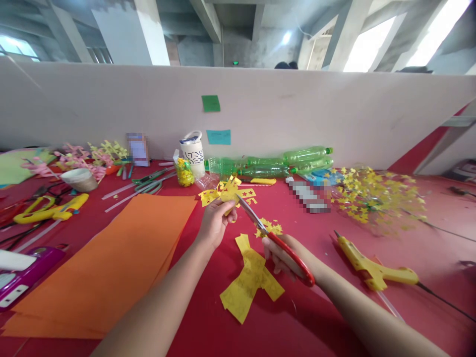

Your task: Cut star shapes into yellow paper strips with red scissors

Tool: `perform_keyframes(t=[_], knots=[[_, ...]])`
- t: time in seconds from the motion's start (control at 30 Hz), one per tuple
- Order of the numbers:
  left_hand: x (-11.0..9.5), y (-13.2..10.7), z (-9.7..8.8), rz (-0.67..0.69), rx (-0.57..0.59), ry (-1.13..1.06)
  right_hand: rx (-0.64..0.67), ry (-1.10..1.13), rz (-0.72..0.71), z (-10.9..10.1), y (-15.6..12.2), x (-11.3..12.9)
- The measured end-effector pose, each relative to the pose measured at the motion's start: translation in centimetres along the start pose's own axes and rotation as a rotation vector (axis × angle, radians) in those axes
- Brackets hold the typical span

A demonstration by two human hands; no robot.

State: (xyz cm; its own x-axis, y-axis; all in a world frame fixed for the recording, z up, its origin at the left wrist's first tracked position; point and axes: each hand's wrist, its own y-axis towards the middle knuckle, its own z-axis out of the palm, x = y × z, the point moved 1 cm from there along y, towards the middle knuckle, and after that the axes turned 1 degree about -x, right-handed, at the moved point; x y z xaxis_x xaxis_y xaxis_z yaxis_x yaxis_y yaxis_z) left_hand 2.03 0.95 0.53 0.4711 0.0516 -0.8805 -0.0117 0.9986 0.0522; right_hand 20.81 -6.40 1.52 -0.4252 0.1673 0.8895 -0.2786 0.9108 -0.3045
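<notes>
Between its thumb and fingers, my left hand (217, 220) pinches a yellow paper piece (229, 192). My right hand (284, 253) grips red-handled scissors (288, 250), whose blade tips reach the edge of that paper beside my left fingertips. Below the scissors blades lies a small heap of yellow paper stars (273, 227). Crossed yellow paper strips (247, 280) with faint drawn marks lie on the red table between my forearms. Yellow offcuts with star-shaped holes (248, 194) rest just behind my left hand.
Orange sheets (111, 258) lie at left, near a yellow glue gun (55, 210) and a purple power strip (31, 272). Another yellow glue gun (375, 267) is at right, before a star-covered bunch (375, 198). Green bottles (267, 168) and a white cup (192, 153) line the partition.
</notes>
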Motion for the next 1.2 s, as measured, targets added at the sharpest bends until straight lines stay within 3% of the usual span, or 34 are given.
perform_keyframes(t=[1.2], knots=[[-0.6, 1.0, -1.9, 0.029, 0.074, 0.184, 0.027, -0.022, 0.026, -0.4, 0.0, 0.3]])
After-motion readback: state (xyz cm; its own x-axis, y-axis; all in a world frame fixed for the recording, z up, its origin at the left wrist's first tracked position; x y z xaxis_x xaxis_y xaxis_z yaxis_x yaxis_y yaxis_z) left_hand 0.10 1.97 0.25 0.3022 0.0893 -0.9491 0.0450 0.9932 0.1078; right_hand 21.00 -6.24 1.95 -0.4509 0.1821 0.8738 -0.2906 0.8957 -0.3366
